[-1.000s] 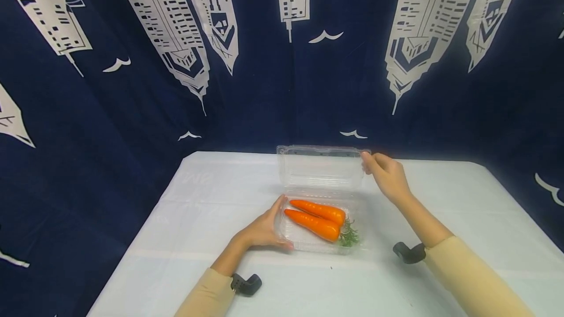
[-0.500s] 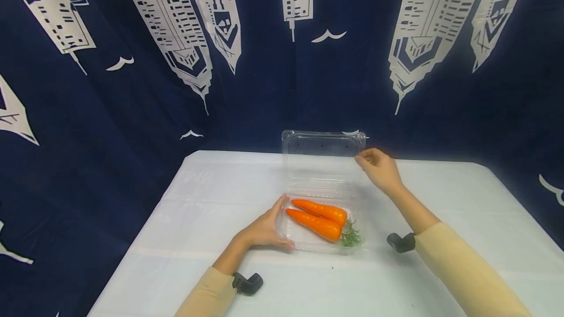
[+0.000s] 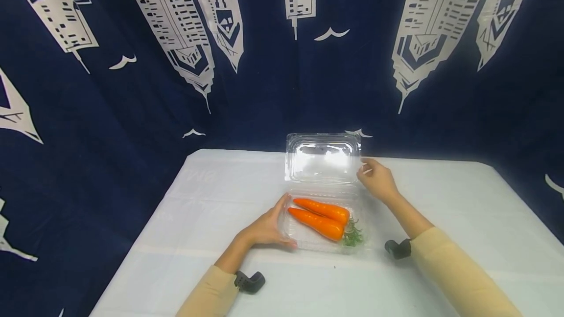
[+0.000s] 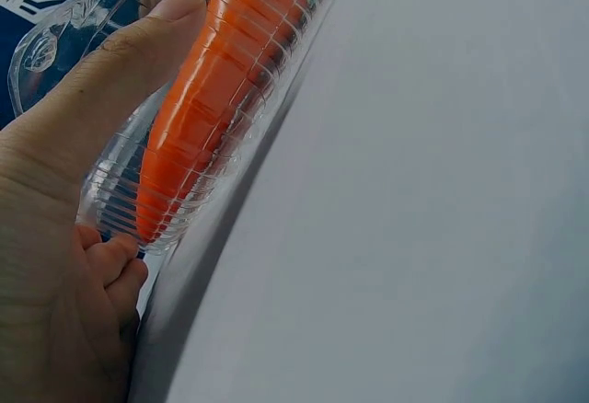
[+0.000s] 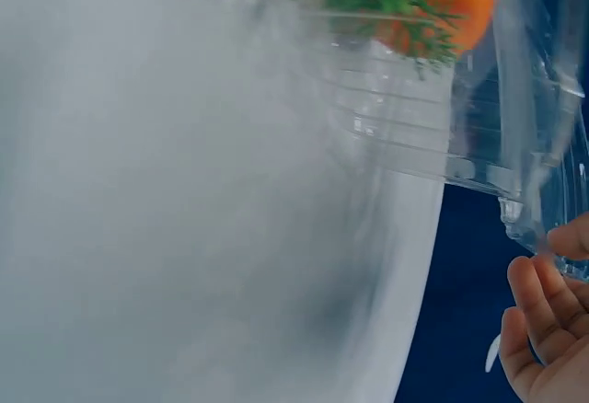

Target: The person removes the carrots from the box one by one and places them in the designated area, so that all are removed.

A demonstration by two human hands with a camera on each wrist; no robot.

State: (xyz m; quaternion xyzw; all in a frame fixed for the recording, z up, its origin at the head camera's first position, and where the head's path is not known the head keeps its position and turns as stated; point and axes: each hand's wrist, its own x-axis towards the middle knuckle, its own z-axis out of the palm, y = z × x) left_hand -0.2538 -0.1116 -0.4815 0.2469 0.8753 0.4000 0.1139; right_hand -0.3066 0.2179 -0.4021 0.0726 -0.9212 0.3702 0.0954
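between the thumb and fingers of the left hand [image 3: 264, 229]: one end of a clear, ribbed, rectangular plastic base [image 3: 304, 238], gripped from near side to far side on the white table [image 3: 198, 238]. to the right of this grip, inside the base, lie two glossy orange, tapering carrots [image 3: 319, 225], side by side, tips toward the left hand, with feathery green fronds [image 3: 352, 234] at the end away from it. beyond the grip stands the clear, rectangular plastic lid [image 3: 323, 160]; compared with a second ago it appears to lean farther back, and its broad face now catches the light. the right hand [image 3: 378, 180] sits lower along the lid's right edge than before, fingers bent and thumb close to them, the gap small; whether they pinch the plastic or are just beside it cannot be told, even in the right wrist view. the left hand's hold is unchanged, as is the lie of the carrots. behind the lid hangs a dark blue cloth [image 3: 264, 87] with white printed buildings. judged from these positions, the lid is well open, the carrots are reachable from above, and the left hand serves to steady the base.
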